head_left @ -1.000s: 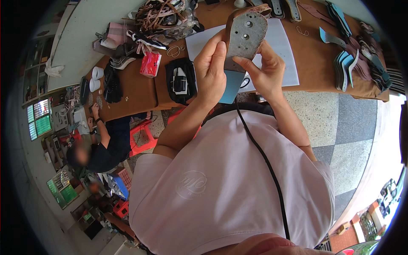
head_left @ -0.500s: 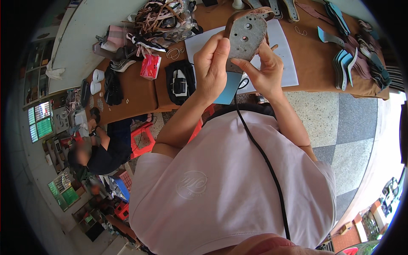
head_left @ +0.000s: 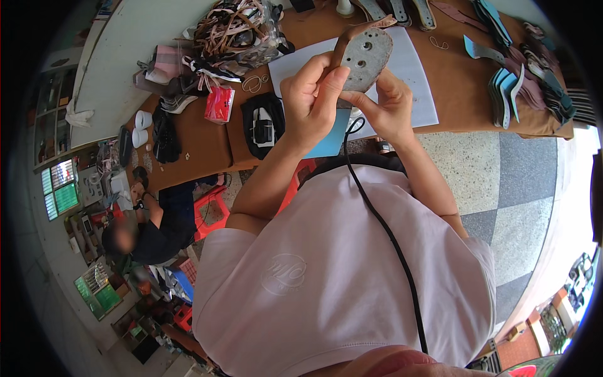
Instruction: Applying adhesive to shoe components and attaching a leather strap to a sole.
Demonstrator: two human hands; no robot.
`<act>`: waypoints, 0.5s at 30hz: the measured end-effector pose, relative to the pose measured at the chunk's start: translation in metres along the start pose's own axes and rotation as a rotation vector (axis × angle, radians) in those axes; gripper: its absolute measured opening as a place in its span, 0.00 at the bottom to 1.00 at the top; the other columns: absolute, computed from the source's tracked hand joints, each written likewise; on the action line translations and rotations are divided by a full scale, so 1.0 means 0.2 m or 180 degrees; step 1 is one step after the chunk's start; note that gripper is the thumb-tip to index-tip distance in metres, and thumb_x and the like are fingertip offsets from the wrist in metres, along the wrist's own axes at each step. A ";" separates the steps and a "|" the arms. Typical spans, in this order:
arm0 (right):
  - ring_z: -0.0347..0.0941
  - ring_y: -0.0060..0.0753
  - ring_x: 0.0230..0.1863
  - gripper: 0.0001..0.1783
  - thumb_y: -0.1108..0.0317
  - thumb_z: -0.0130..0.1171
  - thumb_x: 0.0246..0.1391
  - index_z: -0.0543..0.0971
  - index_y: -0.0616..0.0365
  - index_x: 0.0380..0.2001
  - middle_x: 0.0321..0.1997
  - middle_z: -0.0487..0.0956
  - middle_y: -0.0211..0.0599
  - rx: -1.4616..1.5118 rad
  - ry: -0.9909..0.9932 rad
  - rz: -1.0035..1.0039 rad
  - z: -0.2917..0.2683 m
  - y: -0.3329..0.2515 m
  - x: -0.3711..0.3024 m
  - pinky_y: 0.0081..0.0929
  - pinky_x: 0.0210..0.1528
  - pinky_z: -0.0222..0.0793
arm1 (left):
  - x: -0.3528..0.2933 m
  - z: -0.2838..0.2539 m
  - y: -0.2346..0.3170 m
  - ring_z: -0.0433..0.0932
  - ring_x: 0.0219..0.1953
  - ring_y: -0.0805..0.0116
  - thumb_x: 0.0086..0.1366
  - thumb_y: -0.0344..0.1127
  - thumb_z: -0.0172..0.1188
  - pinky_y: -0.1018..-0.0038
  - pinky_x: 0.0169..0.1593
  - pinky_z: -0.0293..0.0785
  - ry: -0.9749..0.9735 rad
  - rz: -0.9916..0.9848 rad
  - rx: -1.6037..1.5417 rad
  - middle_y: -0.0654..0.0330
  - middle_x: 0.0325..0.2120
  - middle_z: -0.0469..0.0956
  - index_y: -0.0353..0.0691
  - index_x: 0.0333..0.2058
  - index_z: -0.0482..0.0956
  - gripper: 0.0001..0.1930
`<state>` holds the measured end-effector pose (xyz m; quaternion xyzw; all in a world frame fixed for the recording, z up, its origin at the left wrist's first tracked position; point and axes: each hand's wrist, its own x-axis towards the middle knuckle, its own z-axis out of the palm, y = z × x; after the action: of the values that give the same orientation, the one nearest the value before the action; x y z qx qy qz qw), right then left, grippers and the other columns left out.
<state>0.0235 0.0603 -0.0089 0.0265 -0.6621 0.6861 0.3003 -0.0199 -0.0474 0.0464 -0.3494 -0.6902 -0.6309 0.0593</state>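
Observation:
Above the table I hold a grey shoe sole [head_left: 370, 55] between both hands, its flat face with several round holes turned up to view. Brown leather [head_left: 341, 45] wraps its far and left edges. My left hand [head_left: 311, 94] grips the left side, thumb lying on the grey face and fingers curled behind. My right hand [head_left: 391, 110] pinches the near right end, its thumb against the lower edge; some fingertips are hidden behind the sole. Beneath the hands lie a white sheet [head_left: 414, 88] and a blue flat piece [head_left: 330, 139].
A brown-covered table [head_left: 458, 81] carries a heap of straps [head_left: 235, 31], a red packet [head_left: 219, 103], a black case [head_left: 262, 125] and stacked blue shoe pieces [head_left: 502, 94]. A black cord [head_left: 392, 232] hangs down my front. Another person [head_left: 157, 226] sits at the left by a red stool [head_left: 211, 210].
The sole has tilted, so its grey face looks shorter. My left hand has shifted slightly left and down, its thumb lower on the sole. Both hands keep hold.

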 end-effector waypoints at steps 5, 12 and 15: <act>0.68 0.24 0.33 0.14 0.71 0.63 0.33 0.72 0.64 0.25 0.30 0.74 0.35 -0.0669 -0.0445 0.0078 -0.06 -0.05 0.01 0.22 0.38 0.62 | 0.02 -0.09 -0.02 0.62 0.17 0.85 0.55 0.28 0.51 0.87 0.20 0.58 -0.0183 0.0037 0.0232 0.66 0.13 0.67 0.31 0.29 0.71 0.06; 0.67 0.25 0.33 0.13 0.69 0.59 0.39 0.71 0.64 0.29 0.31 0.72 0.35 -0.0612 0.0258 -0.0966 -0.24 -0.20 0.08 0.21 0.38 0.61 | 0.05 -0.28 0.01 0.60 0.13 0.82 0.53 0.28 0.52 0.84 0.17 0.55 -0.1042 -0.0241 0.0834 0.64 0.10 0.63 0.31 0.28 0.72 0.05; 0.68 0.28 0.37 0.18 0.70 0.60 0.39 0.69 0.63 0.35 0.31 0.72 0.34 -0.0787 -0.0584 -0.0624 -0.22 -0.27 0.16 0.21 0.39 0.62 | 0.05 -0.30 0.02 0.61 0.12 0.80 0.52 0.28 0.53 0.83 0.17 0.57 -0.1318 -0.0153 0.0779 0.61 0.10 0.64 0.32 0.29 0.72 0.06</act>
<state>0.0374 0.1095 0.0479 0.1163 -0.7603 0.5616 0.3050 -0.0474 -0.0981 0.0671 -0.4449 -0.7671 -0.4586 -0.0566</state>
